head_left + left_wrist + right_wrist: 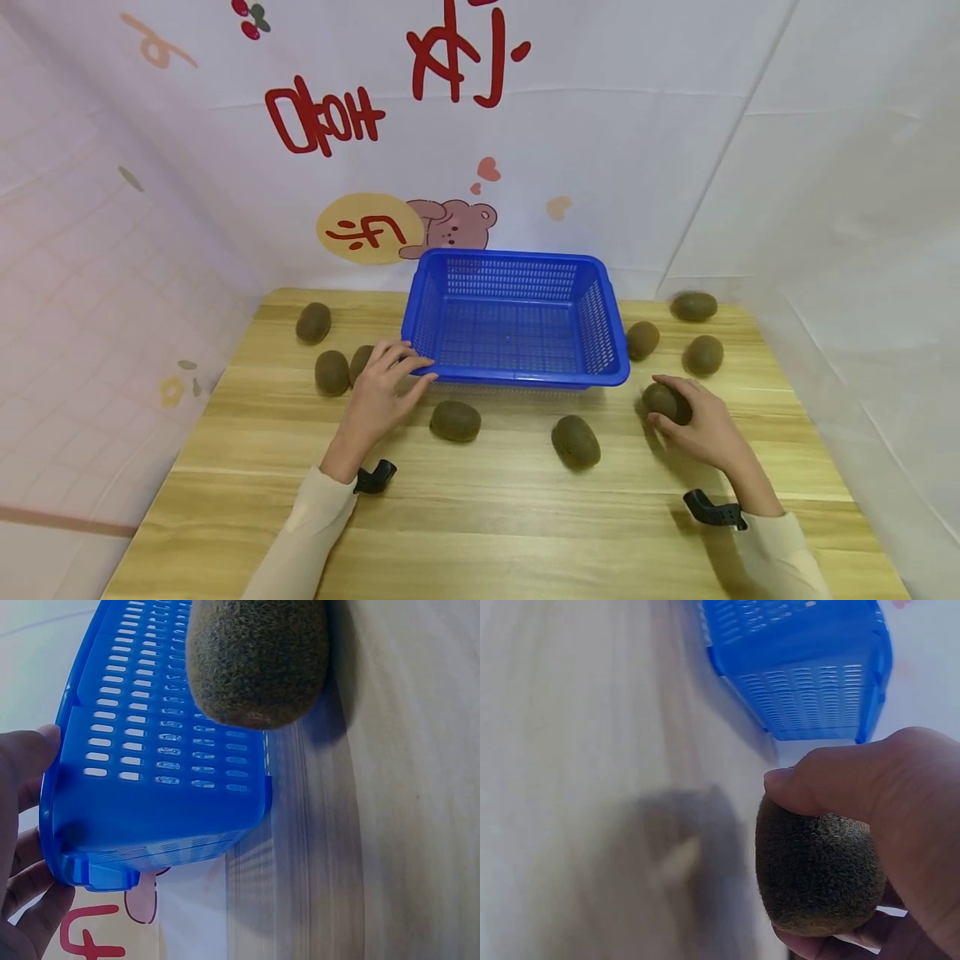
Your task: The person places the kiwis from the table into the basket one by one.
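Observation:
A blue plastic basket (517, 377) with slotted walls stands at the back middle of the wooden table; its inside shows bare. My left hand (380, 390) grips the rim at the basket's near left corner, the thumb on one side and the fingers on the other in the left wrist view. To the right of the basket, my right hand (703, 423) holds a brown kiwi (817, 870) between thumb and fingers, its shadow falling on the tabletop. One kiwi (363, 360) lies partly hidden behind the left hand. Another kiwi (455, 422) sits in front of the basket.
On the left lie more kiwis (313, 323), and on the right several others (703, 356), one close against the basket's right side. A further kiwi (576, 442) rests near the middle front. A white printed cloth (600, 150) hangs behind the wooden table (525, 533).

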`<state>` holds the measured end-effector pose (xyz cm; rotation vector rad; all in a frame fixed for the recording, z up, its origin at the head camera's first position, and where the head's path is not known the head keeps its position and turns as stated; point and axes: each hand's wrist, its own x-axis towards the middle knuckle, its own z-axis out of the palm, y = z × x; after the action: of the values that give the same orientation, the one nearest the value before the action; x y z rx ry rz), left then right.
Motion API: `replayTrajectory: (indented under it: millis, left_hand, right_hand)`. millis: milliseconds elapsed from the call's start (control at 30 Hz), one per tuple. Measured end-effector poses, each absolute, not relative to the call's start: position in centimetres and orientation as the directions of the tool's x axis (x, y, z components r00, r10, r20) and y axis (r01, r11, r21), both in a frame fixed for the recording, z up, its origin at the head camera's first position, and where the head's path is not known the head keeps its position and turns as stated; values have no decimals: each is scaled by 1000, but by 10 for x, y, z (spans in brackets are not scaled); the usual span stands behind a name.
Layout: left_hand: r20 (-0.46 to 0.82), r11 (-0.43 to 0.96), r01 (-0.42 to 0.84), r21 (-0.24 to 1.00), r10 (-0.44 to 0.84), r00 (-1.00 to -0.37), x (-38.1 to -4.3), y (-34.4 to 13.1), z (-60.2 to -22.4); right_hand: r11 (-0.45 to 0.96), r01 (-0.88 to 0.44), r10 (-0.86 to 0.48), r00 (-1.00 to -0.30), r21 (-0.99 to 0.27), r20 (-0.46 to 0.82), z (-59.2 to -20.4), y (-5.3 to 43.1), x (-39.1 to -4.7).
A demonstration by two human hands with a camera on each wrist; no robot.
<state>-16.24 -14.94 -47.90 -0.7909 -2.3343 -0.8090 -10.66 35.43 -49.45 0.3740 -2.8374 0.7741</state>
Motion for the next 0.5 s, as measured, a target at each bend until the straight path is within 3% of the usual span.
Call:
replayTrajectory:
  millis: [500]
  left_hand:
    - [648,634,667,391,324,-689,-162,-149,-482]
  right_hand:
    - [847,-276,-154,-945,-454,287,-445,365,-126]
